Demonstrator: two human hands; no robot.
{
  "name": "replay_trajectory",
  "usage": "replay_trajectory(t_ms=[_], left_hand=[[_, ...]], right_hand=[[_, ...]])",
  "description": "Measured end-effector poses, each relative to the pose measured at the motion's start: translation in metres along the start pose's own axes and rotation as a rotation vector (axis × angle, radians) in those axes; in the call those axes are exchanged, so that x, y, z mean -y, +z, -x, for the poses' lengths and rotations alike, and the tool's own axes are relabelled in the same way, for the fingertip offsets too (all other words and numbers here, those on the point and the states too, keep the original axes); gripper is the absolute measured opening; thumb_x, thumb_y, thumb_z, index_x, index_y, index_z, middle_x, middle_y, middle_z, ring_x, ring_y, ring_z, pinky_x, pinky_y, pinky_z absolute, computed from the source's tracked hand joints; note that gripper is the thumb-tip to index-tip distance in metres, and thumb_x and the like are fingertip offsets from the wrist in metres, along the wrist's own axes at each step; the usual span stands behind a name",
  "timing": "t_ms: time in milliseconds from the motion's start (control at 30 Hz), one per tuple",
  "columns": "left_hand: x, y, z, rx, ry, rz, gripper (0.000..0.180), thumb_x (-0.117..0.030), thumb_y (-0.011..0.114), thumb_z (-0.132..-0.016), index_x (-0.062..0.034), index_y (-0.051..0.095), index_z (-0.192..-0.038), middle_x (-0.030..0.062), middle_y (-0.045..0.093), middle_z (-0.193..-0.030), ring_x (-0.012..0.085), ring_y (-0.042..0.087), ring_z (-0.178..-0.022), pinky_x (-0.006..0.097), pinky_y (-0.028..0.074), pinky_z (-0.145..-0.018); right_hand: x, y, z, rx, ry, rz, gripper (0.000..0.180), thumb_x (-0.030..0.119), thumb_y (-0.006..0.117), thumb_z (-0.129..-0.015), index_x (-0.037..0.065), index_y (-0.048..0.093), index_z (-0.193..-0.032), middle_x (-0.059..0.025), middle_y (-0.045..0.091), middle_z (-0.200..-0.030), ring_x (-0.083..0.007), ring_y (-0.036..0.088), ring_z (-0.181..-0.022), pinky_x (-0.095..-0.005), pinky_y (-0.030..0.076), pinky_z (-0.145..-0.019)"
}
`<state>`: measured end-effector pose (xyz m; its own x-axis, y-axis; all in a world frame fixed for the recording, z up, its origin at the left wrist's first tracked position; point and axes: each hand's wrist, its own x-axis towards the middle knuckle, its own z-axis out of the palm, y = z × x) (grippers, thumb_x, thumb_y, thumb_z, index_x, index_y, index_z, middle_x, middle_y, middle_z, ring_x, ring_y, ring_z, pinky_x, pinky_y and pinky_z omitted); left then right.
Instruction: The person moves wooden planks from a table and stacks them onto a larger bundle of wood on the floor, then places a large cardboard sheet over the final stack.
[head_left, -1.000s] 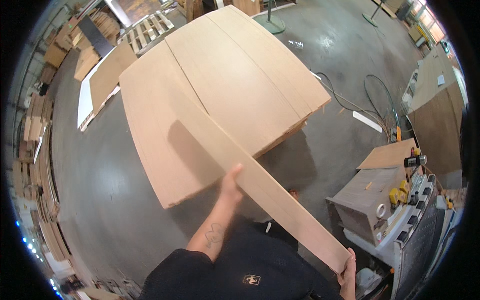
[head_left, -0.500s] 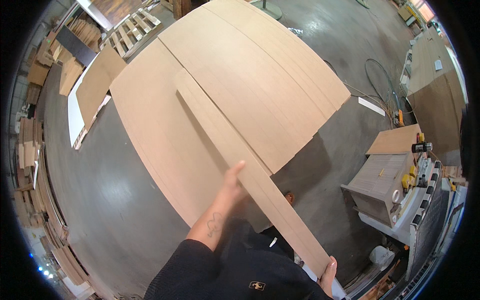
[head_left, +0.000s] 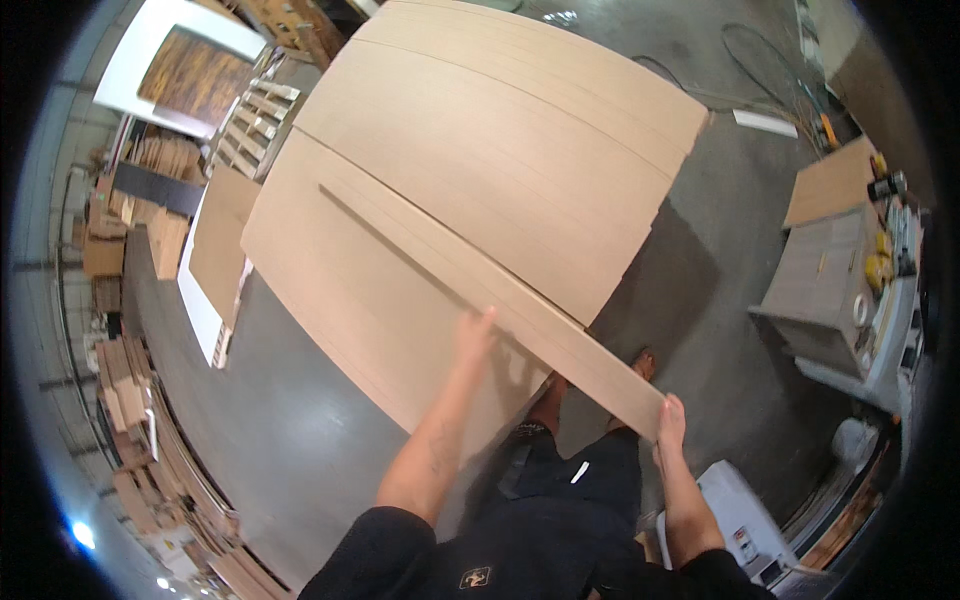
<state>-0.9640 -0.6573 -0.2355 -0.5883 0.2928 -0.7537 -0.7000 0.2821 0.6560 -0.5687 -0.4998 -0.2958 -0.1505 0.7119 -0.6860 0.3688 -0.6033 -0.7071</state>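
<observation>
- Left hand (head_left: 474, 336) is laid flat with fingers together on the long side of the narrow strip (head_left: 470, 275), about a third of the way up from its near end, pressing more than gripping.
- Right hand (head_left: 671, 420) has its fingers curled over the near end corner of that same strip, thumb side hidden, so I can't tell how tight the hold is.
- Compared with a second ago the strip has slid up onto the stack: much less of it hangs past the near edge now, and the right hand has come up from the bottom rim of the view.
- It lies right along the seam between the two big sheets, the left sheet (head_left: 330, 280) and the right sheet (head_left: 520, 140), roughly parallel to their long edges.
- My read: the strip is being pushed lengthwise onto the pile, and it's most of the way on.
- Around the pile: grey concrete floor (head_left: 290, 440), a tool cart (head_left: 850, 290) off the right edge, and cardboard stacks (head_left: 130, 250) off the left.
</observation>
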Motion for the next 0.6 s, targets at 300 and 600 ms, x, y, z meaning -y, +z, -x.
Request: replay_trajectory(t_ms=[300,600], left_hand=[[0.013,0.009,-0.048,-0.096,0.113,0.001,0.084,-0.039,0.064,-0.092,-0.0014,0.015,-0.148,0.0172,0.023,-0.153,0.0312,0.028,-0.14,0.046,0.024,-0.113],[-0.021,-0.047,-0.108,-0.145,0.095,0.19,0.08,-0.043,0.067,-0.088,-0.0064,0.022,-0.143,0.012,0.033,-0.148,0.0273,0.034,-0.136,0.043,0.025,-0.111]], right_hand=[[0.033,0.13,-0.015,-0.01,0.073,0.051,0.061,0.039,0.071,-0.087,0.01,0.047,-0.135,-0.0146,0.051,-0.129,-0.0239,0.048,-0.119,-0.0353,0.04,-0.1],[0.061,0.198,-0.007,0.062,0.127,-0.002,0.087,0.041,0.073,-0.085,-0.002,0.029,-0.147,-0.0214,0.038,-0.146,-0.0275,0.039,-0.134,-0.0363,0.034,-0.109]])
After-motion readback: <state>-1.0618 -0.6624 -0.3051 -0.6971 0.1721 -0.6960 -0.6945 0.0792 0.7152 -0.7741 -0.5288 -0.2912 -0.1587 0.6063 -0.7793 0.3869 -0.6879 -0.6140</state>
